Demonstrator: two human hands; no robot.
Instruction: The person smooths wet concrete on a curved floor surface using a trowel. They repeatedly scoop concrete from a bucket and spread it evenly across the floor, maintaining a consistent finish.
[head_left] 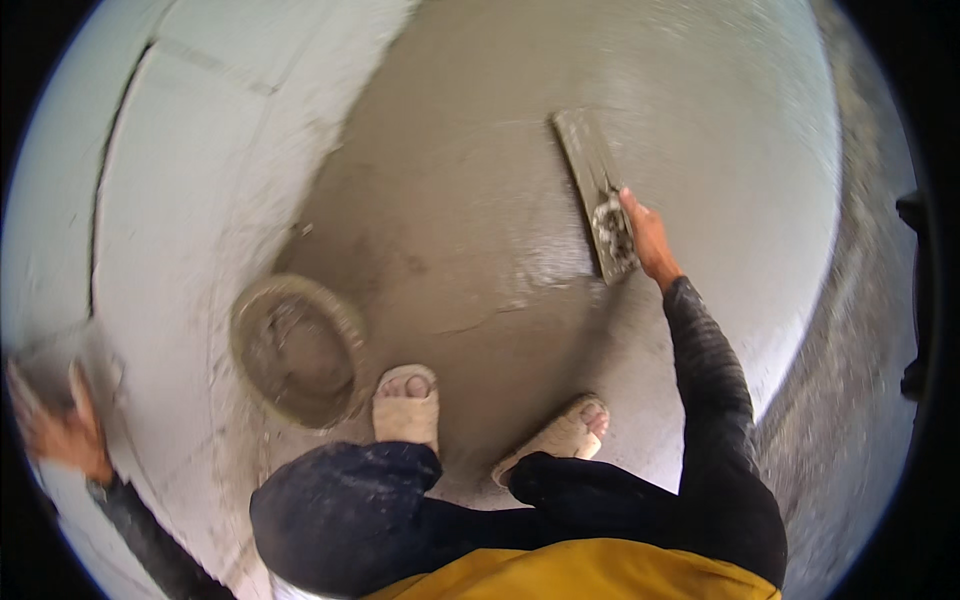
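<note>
My right hand is closed around the handle of a long, flat finishing trowel, smeared with grey mortar. The trowel lies on the smooth, wet-looking cement floor, ahead and to the right of my feet. At the far left, my left hand is stretched out with its fingers spread, somewhat blurred. It is at the pale wall; whether the palm presses on it I cannot tell. Between that hand and my left foot stands a round bucket, coated in cement, with grey wet mix inside.
My feet in beige slide sandals stand on the grey floor close behind the wet-looking surface. A dark crack runs along the pale wall at left. Rough, darker ground borders the smooth cement at right.
</note>
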